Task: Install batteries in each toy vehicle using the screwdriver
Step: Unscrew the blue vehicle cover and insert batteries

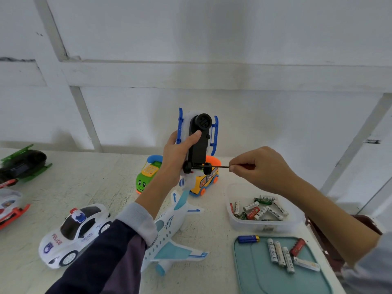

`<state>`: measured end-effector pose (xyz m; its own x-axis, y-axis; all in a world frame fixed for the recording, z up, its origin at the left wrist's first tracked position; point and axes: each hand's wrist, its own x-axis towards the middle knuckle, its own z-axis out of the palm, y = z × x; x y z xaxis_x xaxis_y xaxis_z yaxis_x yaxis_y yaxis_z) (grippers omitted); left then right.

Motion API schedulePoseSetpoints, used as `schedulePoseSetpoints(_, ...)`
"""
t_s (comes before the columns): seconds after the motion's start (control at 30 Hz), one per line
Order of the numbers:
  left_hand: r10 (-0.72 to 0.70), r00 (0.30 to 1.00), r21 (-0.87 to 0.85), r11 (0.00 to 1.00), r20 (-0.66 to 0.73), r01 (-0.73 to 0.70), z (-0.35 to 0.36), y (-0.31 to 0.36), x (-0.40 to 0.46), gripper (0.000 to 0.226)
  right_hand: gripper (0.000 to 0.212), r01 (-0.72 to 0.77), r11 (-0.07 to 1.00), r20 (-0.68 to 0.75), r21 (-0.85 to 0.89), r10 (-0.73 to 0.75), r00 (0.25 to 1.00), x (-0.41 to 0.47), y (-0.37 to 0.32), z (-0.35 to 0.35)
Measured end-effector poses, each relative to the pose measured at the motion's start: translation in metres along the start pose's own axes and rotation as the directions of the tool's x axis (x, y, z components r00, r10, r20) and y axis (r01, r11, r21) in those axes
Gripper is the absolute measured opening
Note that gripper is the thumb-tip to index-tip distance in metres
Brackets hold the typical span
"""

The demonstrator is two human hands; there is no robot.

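My left hand grips a white toy helicopter with blue skids, held upright above the table with its black underside toward me. My right hand pinches a thin screwdriver held level, its tip reaching the black base between the two small wheels. Loose batteries fill a clear tub at the right. More batteries, one of them blue, lie on a teal lid in front of it.
On the table stand a police car, a white-and-blue airplane, a green phone-shaped car and a yellow bus. At the left edge are a green helicopter and a red-and-white helicopter. A white wall rises behind.
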<state>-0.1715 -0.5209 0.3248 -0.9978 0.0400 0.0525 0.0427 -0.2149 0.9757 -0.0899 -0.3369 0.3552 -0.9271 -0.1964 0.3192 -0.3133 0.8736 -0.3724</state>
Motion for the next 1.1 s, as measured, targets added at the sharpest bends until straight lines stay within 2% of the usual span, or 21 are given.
schedulePoseSetpoints(0.13,0.013,1.0,-0.026,1.0,-0.016,-0.013,0.001,0.002,0.0,0.022,0.019,0.02,0.998,-0.035,-0.055,-0.022,0.999,-0.003,-0.004,0.001)
schedulePoseSetpoints(0.33,-0.024,0.999,-0.059,0.998,-0.03,0.022,0.002,0.002,0.001,0.023,0.018,0.066,0.998,-0.085,-0.024,-0.068,0.994,-0.004,-0.003,0.007)
schedulePoseSetpoints(0.5,-0.063,0.996,-0.11,0.992,-0.059,0.056,0.001,0.0,0.002,0.035,0.024,0.16,0.985,-0.207,-0.068,-0.171,0.963,-0.006,0.004,0.022)
schedulePoseSetpoints(0.63,-0.093,0.993,-0.131,0.988,-0.077,0.083,0.0,0.0,0.003,0.039,0.025,0.215,0.971,-0.342,-0.102,-0.237,0.909,-0.01,0.003,0.03)
schedulePoseSetpoints(0.87,-0.165,0.986,-0.16,0.973,0.017,0.165,-0.003,0.007,0.001,0.088,0.028,0.245,0.952,-0.453,-0.181,-0.302,0.839,-0.012,0.008,0.047)
schedulePoseSetpoints(0.93,-0.184,0.982,-0.182,0.965,0.045,0.189,-0.003,0.009,0.001,0.085,0.027,0.239,0.952,-0.48,-0.19,-0.303,0.823,-0.013,0.008,0.05)
schedulePoseSetpoints(1.03,-0.181,0.981,-0.225,0.955,0.072,0.192,-0.007,0.009,0.002,0.064,0.027,0.243,0.949,-0.511,-0.202,-0.314,0.8,-0.014,0.01,0.05)
schedulePoseSetpoints(1.1,-0.168,0.982,-0.238,0.953,0.088,0.184,-0.009,0.008,0.001,0.057,0.027,0.253,0.946,-0.524,-0.202,-0.322,0.788,-0.015,0.011,0.049)
